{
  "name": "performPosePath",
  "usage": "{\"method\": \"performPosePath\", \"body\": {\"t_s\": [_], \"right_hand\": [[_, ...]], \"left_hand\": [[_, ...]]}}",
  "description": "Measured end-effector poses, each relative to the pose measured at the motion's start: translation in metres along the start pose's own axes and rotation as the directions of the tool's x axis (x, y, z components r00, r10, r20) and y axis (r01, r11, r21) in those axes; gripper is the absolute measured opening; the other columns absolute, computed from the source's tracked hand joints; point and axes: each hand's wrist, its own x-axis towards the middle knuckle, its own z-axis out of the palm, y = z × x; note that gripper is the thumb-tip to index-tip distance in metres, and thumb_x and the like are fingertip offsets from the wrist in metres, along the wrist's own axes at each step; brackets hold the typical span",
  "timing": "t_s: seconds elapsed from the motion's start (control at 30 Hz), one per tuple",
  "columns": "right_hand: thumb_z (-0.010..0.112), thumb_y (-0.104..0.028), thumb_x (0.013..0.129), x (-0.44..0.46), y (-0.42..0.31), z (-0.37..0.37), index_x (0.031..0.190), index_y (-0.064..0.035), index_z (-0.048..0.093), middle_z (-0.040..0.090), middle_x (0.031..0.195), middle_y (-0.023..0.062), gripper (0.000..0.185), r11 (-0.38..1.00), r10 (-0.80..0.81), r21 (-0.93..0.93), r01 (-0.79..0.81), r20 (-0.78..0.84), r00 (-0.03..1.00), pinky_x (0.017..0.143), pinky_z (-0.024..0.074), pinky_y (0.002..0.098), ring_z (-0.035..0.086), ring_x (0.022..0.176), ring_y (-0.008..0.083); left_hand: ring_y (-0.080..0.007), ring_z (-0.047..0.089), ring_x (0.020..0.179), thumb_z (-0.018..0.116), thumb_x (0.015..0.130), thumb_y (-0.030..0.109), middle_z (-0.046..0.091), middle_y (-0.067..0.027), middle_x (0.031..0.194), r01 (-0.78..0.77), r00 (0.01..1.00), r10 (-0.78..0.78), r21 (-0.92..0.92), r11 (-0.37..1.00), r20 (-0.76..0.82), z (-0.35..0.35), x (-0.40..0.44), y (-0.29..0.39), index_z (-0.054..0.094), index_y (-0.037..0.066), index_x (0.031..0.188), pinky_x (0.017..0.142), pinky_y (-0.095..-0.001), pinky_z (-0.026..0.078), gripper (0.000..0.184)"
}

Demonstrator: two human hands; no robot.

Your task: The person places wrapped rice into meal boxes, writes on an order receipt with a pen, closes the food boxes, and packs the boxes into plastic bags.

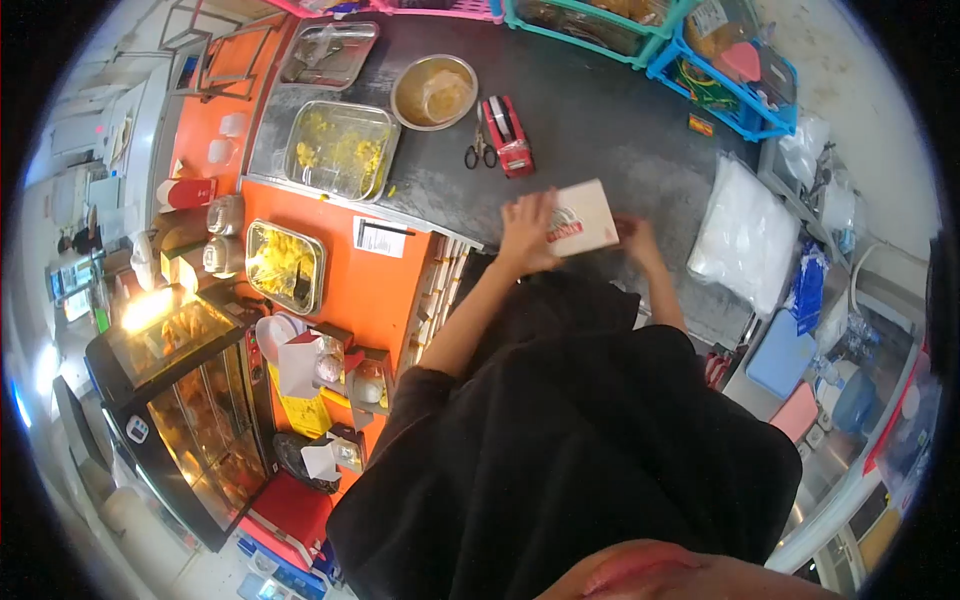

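A small white cardboard box (590,215) with red print is held over the near edge of the dark worktop, slightly tilted. My left hand (528,232) grips its left side, the fingers lying along the face. At the box's right edge, my right hand (638,243) has its fingers curled against the side; the fingertips are partly hidden. Beyond the box lie a red tape dispenser (508,138) and black-handled scissors (480,152). Further left stands a round metal bowl (434,92) with a pale lump inside.
Left is a metal tray (388,172) with yellow bits, and another tray (318,243) of yellow food on the orange counter (350,290). White plastic bags (745,235) lie right. Baskets (655,72) line the back. A lit display warmer (195,410) stands lower left.
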Motion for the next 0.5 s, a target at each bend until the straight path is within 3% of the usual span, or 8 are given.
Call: {"method": "performPosePath", "body": {"t_s": [0.03, 0.1, 0.17, 0.27, 0.33, 0.4, 0.47, 0.5], "right_hand": [[0.057, -0.004, 0.087, 0.03, 0.032, -0.018, 0.112, -0.0011, 0.057, 0.065, 0.089, 0.0065, 0.025, 0.97, -0.121, -0.228, 0.086, -0.146, 0.982, 0.062, 0.051, 0.0283, 0.062, 0.074, 0.0163], [0.059, -0.011, 0.088, 0.075, 0.009, -0.006, 0.113, -0.0059, 0.059, 0.064, 0.084, 0.0045, 0.025, 0.882, -0.451, -0.319, 0.346, -0.365, 0.814, 0.057, 0.0503, 0.026, 0.06, 0.069, 0.0135], [0.063, -0.018, 0.088, 0.074, -0.09, 0.06, 0.111, -0.0082, 0.06, 0.062, 0.081, 0.0029, 0.026, 0.948, -0.304, 0.05, 0.313, -0.136, 0.943, 0.056, 0.049, 0.024, 0.057, 0.067, 0.0087], [0.063, -0.023, 0.09, 0.097, -0.13, 0.118, 0.108, -0.0092, 0.062, 0.057, 0.088, 0.0004, 0.022, 0.971, -0.175, -0.126, 0.202, 0.199, 0.964, 0.059, 0.0489, 0.0222, 0.055, 0.069, 0.006], [0.064, -0.024, 0.09, 0.119, -0.122, 0.144, 0.107, -0.0079, 0.064, 0.058, 0.086, 0.0015, 0.024, 0.965, 0.117, 0.164, -0.205, 0.431, 0.895, 0.059, 0.0495, 0.0223, 0.056, 0.069, 0.0062], [0.065, -0.023, 0.09, 0.13, -0.114, 0.147, 0.108, -0.0058, 0.064, 0.059, 0.085, 0.0028, 0.025, 0.962, 0.081, 0.196, -0.191, 0.463, 0.883, 0.062, 0.0514, 0.0234, 0.058, 0.071, 0.0085], [0.066, -0.023, 0.089, 0.116, -0.096, 0.148, 0.108, -0.0037, 0.064, 0.06, 0.084, 0.0041, 0.027, 0.954, 0.077, 0.216, -0.209, 0.495, 0.865, 0.065, 0.0533, 0.0245, 0.061, 0.074, 0.0107], [0.066, -0.021, 0.089, 0.102, -0.087, 0.15, 0.106, -0.001, 0.065, 0.062, 0.086, 0.0061, 0.027, 0.94, -0.056, 0.331, -0.085, 0.393, 0.918, 0.068, 0.0546, 0.0269, 0.062, 0.078, 0.0134]], "left_hand": [[-0.0345, 0.041, 0.119, 0.082, 0.045, 0.038, 0.043, -0.0189, 0.127, 0.012, 1.0, -0.012, 0.006, 1.0, -0.009, 0.021, -0.002, -0.004, 0.029, 0.0, 0.141, 0.098, -0.0532, 0.028, 0.116], [-0.0347, 0.035, 0.128, 0.08, 0.05, 0.042, 0.039, -0.0188, 0.133, -0.138, 0.989, 0.131, 0.106, 0.985, 0.073, 0.057, -0.004, -0.017, 0.026, 0.002, 0.143, 0.104, -0.0605, 0.021, 0.115], [-0.035, 0.033, 0.131, 0.078, 0.053, 0.042, 0.037, -0.0184, 0.137, -0.163, 0.987, 0.163, 0.076, 0.984, 0.009, 0.051, -0.009, -0.016, 0.025, 0.003, 0.144, 0.105, -0.0633, 0.017, 0.113], [-0.036, 0.025, 0.137, 0.072, 0.067, 0.034, 0.029, -0.0165, 0.146, -0.133, 0.99, 0.134, 0.029, 0.991, -0.037, 0.01, -0.03, -0.014, 0.027, 0.005, 0.144, 0.11, -0.0628, 0.013, 0.094], [-0.0383, 0.031, 0.133, 0.068, 0.077, 0.032, 0.033, -0.0216, 0.143, 0.145, 0.926, -0.19, -0.155, 0.977, -0.326, 0.008, -0.051, -0.051, 0.039, 0.002, 0.137, 0.104, -0.0598, 0.024, 0.073], [-0.0424, 0.039, 0.124, 0.062, 0.082, 0.017, 0.034, -0.0254, 0.139, 0.517, 0.627, -0.58, -0.28, 0.809, -0.52, 0.024, -0.093, -0.116, 0.042, 0.003, 0.135, 0.1, -0.0498, 0.036, 0.058], [-0.0447, 0.048, 0.113, 0.06, 0.086, 0.013, 0.037, -0.0274, 0.133, 0.756, 0.208, -0.835, -0.459, 0.467, -0.509, 0.023, -0.135, -0.181, 0.044, 0.003, 0.131, 0.094, -0.0468, 0.043, 0.049], [-0.0436, 0.047, 0.112, 0.063, 0.085, 0.016, 0.04, -0.026, 0.131, 0.782, 0.152, -0.853, -0.468, 0.413, -0.499, 0.024, -0.152, -0.207, 0.044, 0.003, 0.131, 0.093, -0.0485, 0.043, 0.051]]}}
